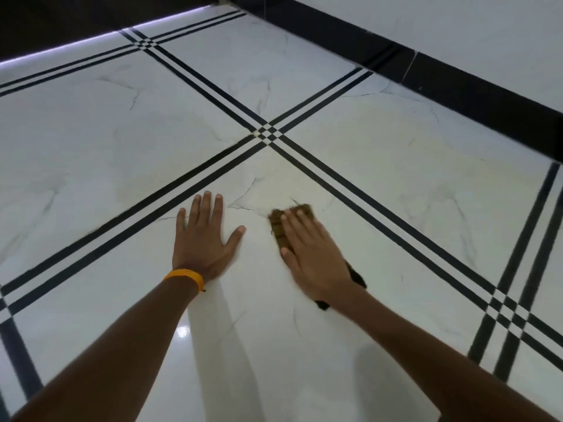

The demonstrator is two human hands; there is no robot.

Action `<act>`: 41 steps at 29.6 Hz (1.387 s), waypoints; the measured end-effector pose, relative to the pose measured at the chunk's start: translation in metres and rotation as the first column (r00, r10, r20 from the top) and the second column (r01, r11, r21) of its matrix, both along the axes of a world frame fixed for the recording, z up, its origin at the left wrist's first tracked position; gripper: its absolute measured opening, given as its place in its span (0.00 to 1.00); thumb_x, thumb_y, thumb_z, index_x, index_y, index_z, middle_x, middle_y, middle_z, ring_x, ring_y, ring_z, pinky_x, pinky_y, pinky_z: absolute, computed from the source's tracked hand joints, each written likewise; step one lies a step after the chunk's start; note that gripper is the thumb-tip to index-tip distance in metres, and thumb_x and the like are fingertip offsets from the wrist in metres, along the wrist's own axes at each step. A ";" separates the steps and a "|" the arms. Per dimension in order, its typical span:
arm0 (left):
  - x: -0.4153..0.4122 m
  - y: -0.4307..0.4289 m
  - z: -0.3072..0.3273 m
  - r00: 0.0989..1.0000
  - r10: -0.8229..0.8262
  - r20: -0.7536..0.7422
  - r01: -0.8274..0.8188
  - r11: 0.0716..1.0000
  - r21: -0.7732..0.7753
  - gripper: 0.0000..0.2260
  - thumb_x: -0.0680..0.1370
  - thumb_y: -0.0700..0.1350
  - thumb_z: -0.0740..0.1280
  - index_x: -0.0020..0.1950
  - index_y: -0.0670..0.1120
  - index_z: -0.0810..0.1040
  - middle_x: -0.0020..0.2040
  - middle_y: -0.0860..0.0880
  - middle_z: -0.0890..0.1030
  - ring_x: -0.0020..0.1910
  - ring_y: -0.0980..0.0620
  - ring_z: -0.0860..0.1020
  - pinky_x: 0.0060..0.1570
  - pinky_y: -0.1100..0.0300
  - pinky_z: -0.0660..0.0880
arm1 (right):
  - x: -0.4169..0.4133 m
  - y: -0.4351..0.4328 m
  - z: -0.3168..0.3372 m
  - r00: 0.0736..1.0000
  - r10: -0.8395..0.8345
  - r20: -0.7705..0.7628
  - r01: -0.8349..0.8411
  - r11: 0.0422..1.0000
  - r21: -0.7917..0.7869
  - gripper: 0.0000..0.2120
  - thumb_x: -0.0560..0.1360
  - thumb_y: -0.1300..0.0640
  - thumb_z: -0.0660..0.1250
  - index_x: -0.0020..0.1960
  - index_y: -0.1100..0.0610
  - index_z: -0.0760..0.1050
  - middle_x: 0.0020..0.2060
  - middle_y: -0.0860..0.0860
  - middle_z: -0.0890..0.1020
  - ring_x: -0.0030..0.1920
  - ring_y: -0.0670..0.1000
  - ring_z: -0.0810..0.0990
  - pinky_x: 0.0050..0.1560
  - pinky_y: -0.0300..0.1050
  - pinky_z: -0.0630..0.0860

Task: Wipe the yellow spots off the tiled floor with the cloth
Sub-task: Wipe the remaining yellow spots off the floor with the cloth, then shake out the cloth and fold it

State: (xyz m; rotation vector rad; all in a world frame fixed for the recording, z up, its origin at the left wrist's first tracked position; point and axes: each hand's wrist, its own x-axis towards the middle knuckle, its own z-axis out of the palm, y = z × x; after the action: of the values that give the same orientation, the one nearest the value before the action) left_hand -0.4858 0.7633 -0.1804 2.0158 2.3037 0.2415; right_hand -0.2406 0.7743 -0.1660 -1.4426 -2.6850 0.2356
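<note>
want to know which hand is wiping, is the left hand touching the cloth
Apart. The head view shows the left hand flat on the tiled floor, with a bare gap between its thumb and the brown cloth, which the right hand presses down.

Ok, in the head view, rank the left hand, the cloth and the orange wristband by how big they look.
Largest: left hand
Then: cloth, counting only what shows round the right hand
Smallest: orange wristband
</note>
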 end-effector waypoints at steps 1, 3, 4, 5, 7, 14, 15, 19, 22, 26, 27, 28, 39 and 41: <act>-0.001 0.001 0.000 1.000 0.006 0.003 -0.006 1.000 0.004 0.38 0.78 0.69 0.44 0.82 0.46 0.49 0.82 0.44 0.51 0.81 0.45 0.48 0.78 0.41 0.49 | 0.020 0.003 -0.001 0.999 -0.054 -0.001 0.054 0.998 0.020 0.32 0.83 0.43 0.42 0.82 0.57 0.51 0.82 0.51 0.54 0.82 0.52 0.49 0.80 0.52 0.47; 0.000 -0.001 -0.004 1.000 0.006 -0.008 -0.006 1.000 0.011 0.38 0.78 0.68 0.45 0.82 0.46 0.50 0.82 0.44 0.52 0.81 0.45 0.49 0.78 0.41 0.48 | 0.054 0.032 -0.004 0.972 -0.233 0.033 0.230 0.971 0.065 0.34 0.81 0.43 0.40 0.82 0.59 0.51 0.81 0.55 0.56 0.82 0.55 0.51 0.80 0.53 0.47; -0.001 0.000 -0.006 1.000 0.004 -0.023 -0.003 1.000 0.009 0.38 0.79 0.68 0.45 0.82 0.46 0.51 0.82 0.44 0.52 0.81 0.44 0.50 0.78 0.41 0.48 | 0.060 0.051 -0.003 0.941 -0.336 0.046 0.333 0.941 0.062 0.34 0.81 0.43 0.39 0.82 0.60 0.51 0.81 0.56 0.56 0.82 0.56 0.52 0.81 0.54 0.47; -0.002 0.000 -0.006 1.000 0.006 -0.029 -0.006 1.000 0.006 0.37 0.79 0.67 0.45 0.82 0.46 0.51 0.82 0.43 0.53 0.81 0.44 0.50 0.78 0.41 0.48 | 0.058 0.067 -0.002 0.911 -0.411 0.045 0.409 0.912 0.042 0.34 0.81 0.44 0.38 0.82 0.60 0.50 0.81 0.57 0.55 0.82 0.57 0.51 0.81 0.55 0.47; 0.000 -0.001 -0.006 1.000 0.005 -0.027 -0.005 1.000 0.007 0.36 0.79 0.66 0.45 0.82 0.46 0.52 0.82 0.43 0.53 0.81 0.44 0.51 0.78 0.41 0.48 | 0.031 0.064 0.002 0.918 -0.393 0.047 0.391 0.919 0.054 0.32 0.82 0.46 0.38 0.82 0.61 0.48 0.81 0.58 0.55 0.81 0.59 0.51 0.81 0.57 0.47; 0.026 -0.016 0.010 0.992 0.081 -0.101 -0.093 0.989 -0.116 0.28 0.84 0.54 0.47 0.81 0.42 0.51 0.82 0.41 0.53 0.81 0.41 0.51 0.78 0.42 0.48 | 0.068 -0.049 -0.007 0.999 0.034 -0.008 -0.034 0.999 0.021 0.32 0.82 0.43 0.41 0.82 0.55 0.52 0.82 0.50 0.56 0.82 0.52 0.51 0.79 0.56 0.55; 0.035 -0.022 0.010 0.988 0.091 -0.121 -0.109 0.983 -0.148 0.28 0.84 0.53 0.47 0.81 0.41 0.50 0.82 0.41 0.53 0.81 0.41 0.50 0.78 0.42 0.48 | 0.093 -0.043 -0.009 0.997 -0.079 -0.006 0.079 0.997 0.012 0.33 0.81 0.42 0.40 0.82 0.55 0.51 0.82 0.50 0.55 0.82 0.51 0.50 0.79 0.56 0.54; 0.082 -0.042 0.020 0.980 0.065 -0.187 -0.104 0.972 -0.212 0.28 0.84 0.50 0.48 0.80 0.37 0.50 0.81 0.39 0.53 0.80 0.40 0.51 0.77 0.44 0.51 | 0.130 -0.051 0.000 0.919 -0.395 0.016 0.395 0.919 0.008 0.35 0.80 0.43 0.35 0.82 0.59 0.48 0.82 0.55 0.53 0.82 0.55 0.48 0.81 0.54 0.46; 0.105 -0.042 0.030 0.947 0.006 -0.321 -0.094 0.962 -0.258 0.27 0.84 0.49 0.48 0.80 0.38 0.51 0.81 0.41 0.56 0.80 0.41 0.51 0.77 0.43 0.52 | 0.096 -0.093 -0.007 0.987 -0.156 -0.039 0.156 0.988 0.004 0.32 0.83 0.45 0.41 0.82 0.58 0.48 0.82 0.55 0.54 0.82 0.57 0.49 0.81 0.55 0.48; 0.100 -0.031 0.063 0.917 -0.087 -0.390 -0.103 0.891 -0.442 0.26 0.82 0.51 0.54 0.78 0.41 0.58 0.77 0.43 0.64 0.77 0.41 0.60 0.74 0.46 0.60 | 0.106 -0.102 -0.005 0.976 0.218 -0.004 -0.218 0.975 -0.036 0.29 0.85 0.44 0.46 0.83 0.53 0.47 0.82 0.49 0.50 0.82 0.50 0.45 0.80 0.46 0.40; 0.099 -0.029 0.075 0.917 -0.120 -0.381 -0.092 0.865 -0.494 0.25 0.81 0.52 0.56 0.76 0.42 0.62 0.74 0.43 0.68 0.74 0.42 0.64 0.72 0.47 0.62 | 0.114 -0.099 -0.002 0.982 0.187 -0.030 -0.188 0.980 -0.065 0.29 0.85 0.43 0.48 0.83 0.53 0.48 0.82 0.48 0.50 0.82 0.49 0.44 0.80 0.46 0.40; 0.100 -0.028 0.089 0.916 -0.145 -0.375 -0.087 0.840 -0.535 0.23 0.80 0.52 0.57 0.74 0.44 0.67 0.71 0.43 0.72 0.71 0.42 0.68 0.70 0.47 0.64 | 0.121 -0.098 0.004 0.989 0.139 -0.046 -0.143 0.985 -0.101 0.30 0.85 0.44 0.50 0.83 0.53 0.48 0.82 0.49 0.50 0.82 0.49 0.44 0.81 0.48 0.43; 0.167 -0.043 0.108 0.956 -0.287 0.069 0.286 0.844 -0.453 0.19 0.80 0.48 0.63 0.71 0.49 0.71 0.68 0.44 0.76 0.65 0.42 0.75 0.64 0.48 0.73 | 0.121 -0.085 0.047 0.824 -0.491 -0.282 0.430 0.867 -0.253 0.06 0.78 0.63 0.65 0.52 0.63 0.80 0.47 0.56 0.83 0.49 0.55 0.81 0.49 0.45 0.77; 0.169 -0.046 0.104 0.950 -0.296 0.101 0.309 0.838 -0.450 0.18 0.79 0.46 0.64 0.70 0.49 0.73 0.67 0.44 0.76 0.63 0.43 0.75 0.62 0.49 0.74 | 0.117 -0.086 0.041 0.818 -0.532 -0.216 0.473 0.838 -0.273 0.05 0.78 0.63 0.65 0.48 0.64 0.78 0.45 0.58 0.83 0.48 0.56 0.81 0.45 0.46 0.75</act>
State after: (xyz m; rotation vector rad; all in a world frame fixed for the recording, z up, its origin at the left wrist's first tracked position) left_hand -0.3163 0.7172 -0.0762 2.0493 1.7589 -0.2751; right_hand -0.1238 0.6888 -0.1248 -1.9475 -2.0047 0.6387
